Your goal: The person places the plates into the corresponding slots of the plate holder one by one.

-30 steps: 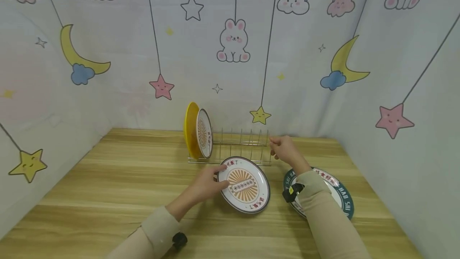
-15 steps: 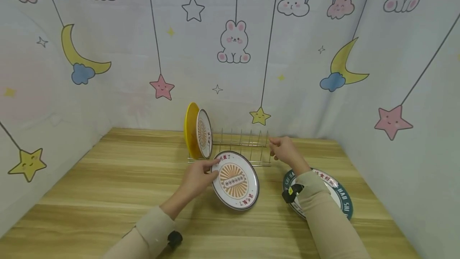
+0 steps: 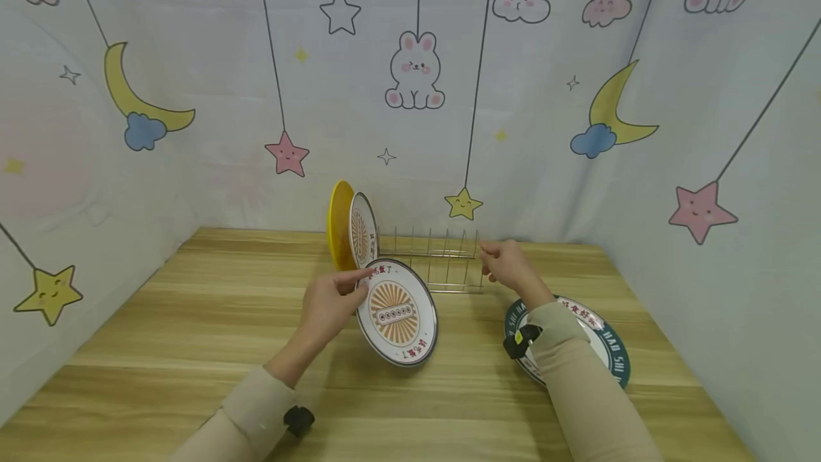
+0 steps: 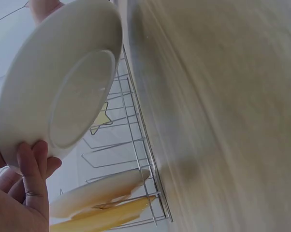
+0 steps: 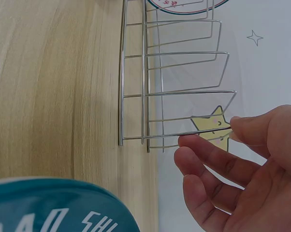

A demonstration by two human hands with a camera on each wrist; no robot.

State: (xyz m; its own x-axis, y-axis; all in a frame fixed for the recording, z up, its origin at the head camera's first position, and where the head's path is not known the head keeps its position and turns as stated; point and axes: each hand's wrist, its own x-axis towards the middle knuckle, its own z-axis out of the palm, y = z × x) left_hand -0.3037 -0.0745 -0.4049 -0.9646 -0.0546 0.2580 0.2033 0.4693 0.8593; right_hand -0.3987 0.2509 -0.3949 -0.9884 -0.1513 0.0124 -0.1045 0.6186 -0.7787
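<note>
My left hand [image 3: 327,309] grips the left edge of a white plate [image 3: 396,314] with a dark rim and an orange ray pattern. That plate is tilted and held above the table in front of a wire dish rack [image 5: 143,87]. In the left wrist view its underside [image 4: 63,87] shows, with several fingers against it. My right hand [image 3: 509,266] pinches the end wire of the rack between thumb and index finger, as the right wrist view shows. At the rack's left end stand a yellow plate [image 3: 338,227] and a smaller white plate [image 3: 363,230].
A plate with a green lettered rim [image 3: 617,362] lies on the wooden table [image 3: 192,319] at the right, partly hidden by my right forearm. Behind the rack hangs a white curtain [image 3: 359,113] printed with stars and rabbits. More curtain closes off both sides.
My left hand has carried the white plate left and slightly up, closer to the plates in the rack. The right hand has stayed at the rack's end.
</note>
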